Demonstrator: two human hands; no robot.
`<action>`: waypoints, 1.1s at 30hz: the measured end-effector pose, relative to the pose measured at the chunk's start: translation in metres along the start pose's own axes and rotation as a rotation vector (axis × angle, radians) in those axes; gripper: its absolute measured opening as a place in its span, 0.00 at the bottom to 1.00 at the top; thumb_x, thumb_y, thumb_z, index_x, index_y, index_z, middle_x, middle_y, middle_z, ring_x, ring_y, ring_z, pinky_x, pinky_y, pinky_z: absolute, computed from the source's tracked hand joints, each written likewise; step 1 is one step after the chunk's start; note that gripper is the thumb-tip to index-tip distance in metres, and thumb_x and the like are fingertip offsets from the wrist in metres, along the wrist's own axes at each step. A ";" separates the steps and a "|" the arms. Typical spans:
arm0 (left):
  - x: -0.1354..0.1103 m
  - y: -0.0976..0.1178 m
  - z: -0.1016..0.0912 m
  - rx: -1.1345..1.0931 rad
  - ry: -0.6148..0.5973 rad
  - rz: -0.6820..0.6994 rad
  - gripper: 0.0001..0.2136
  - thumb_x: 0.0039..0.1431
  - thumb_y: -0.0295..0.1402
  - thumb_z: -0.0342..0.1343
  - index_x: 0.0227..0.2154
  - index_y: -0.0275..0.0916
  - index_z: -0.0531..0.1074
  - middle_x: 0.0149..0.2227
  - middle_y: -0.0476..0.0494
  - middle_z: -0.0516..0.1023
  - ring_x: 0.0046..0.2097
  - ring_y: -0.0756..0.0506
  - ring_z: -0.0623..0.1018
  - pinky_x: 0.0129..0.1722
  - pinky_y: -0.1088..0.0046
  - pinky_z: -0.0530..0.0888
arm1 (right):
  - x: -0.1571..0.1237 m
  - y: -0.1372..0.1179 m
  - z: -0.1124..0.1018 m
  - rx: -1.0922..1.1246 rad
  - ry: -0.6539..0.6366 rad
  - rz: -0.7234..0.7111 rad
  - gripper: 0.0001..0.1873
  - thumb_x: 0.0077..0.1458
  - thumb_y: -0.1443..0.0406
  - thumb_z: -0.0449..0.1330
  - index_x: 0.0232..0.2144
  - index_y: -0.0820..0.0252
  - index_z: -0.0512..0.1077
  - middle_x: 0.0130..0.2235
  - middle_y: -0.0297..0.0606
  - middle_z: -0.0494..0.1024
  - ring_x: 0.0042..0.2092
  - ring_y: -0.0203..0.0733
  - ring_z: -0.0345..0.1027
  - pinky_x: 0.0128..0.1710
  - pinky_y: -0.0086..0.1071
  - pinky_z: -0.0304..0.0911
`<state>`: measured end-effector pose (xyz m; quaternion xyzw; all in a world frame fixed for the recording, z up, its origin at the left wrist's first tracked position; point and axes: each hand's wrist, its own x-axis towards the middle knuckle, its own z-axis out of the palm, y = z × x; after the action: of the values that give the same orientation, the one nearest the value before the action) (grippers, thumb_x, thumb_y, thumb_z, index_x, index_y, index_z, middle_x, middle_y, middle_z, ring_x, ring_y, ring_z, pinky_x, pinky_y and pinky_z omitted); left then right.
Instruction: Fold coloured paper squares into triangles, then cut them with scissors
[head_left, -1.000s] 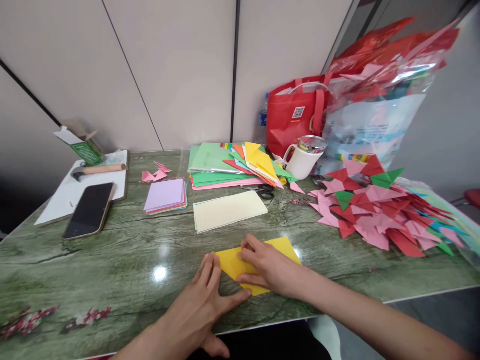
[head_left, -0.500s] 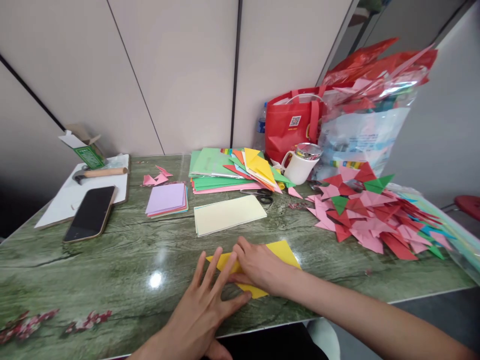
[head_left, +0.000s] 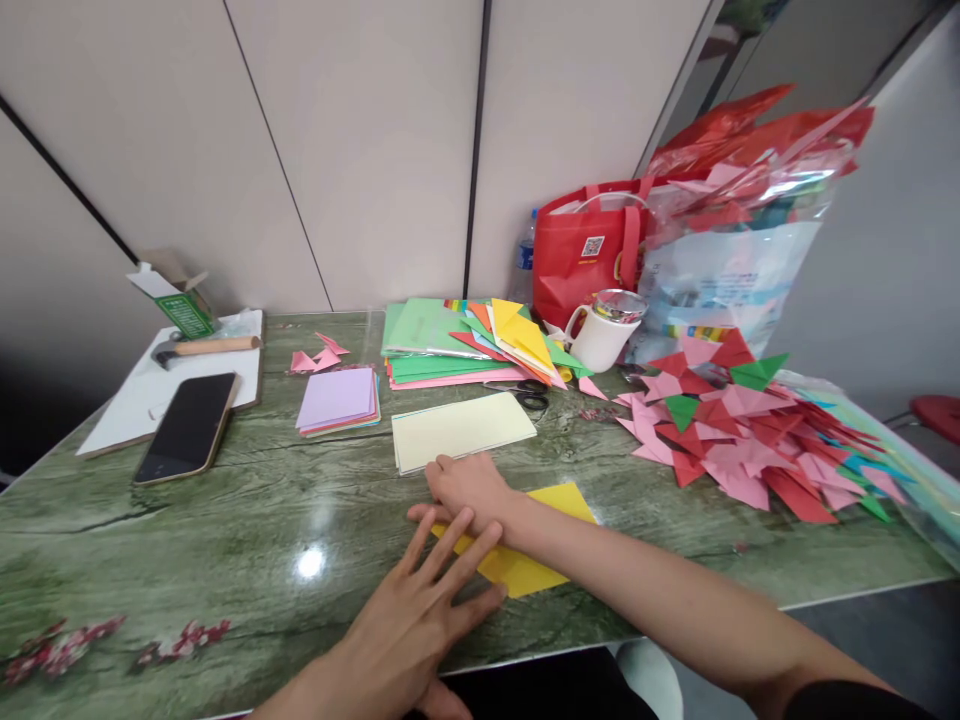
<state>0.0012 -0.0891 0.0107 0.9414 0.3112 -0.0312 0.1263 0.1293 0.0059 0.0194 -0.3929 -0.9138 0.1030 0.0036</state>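
A folded yellow paper lies near the front edge of the green marble-patterned table. My left hand lies flat with fingers stretched out, its fingertips on the paper's left part. My right hand rests on the paper's far left corner, fingers curled down against the table; its forearm crosses over the sheet. A cream paper stack lies just beyond my right hand.
A phone, a hammer on a white board and a small box are at the left. Purple sheets, coloured paper stacks, scissors, a white mug, red bag, folded triangles fill the back and right.
My right hand slid left and away along the yellow paper, uncovering more of the sheet's near part. My left hand's fingers spread and moved onto the paper.
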 end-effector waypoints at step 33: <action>0.040 -0.016 -0.032 -0.059 0.090 0.145 0.08 0.67 0.32 0.45 0.39 0.37 0.69 0.41 0.41 0.71 0.43 0.43 0.72 0.45 0.67 0.71 | -0.107 0.109 -0.013 0.547 0.089 0.344 0.09 0.42 0.72 0.65 0.27 0.61 0.68 0.25 0.29 0.69 0.29 0.35 0.63 0.28 0.27 0.53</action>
<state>0.0232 -0.0448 0.0324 0.9578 0.2483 0.0296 0.1418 0.2827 0.0051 0.0195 -0.5302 -0.7713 0.3268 0.1315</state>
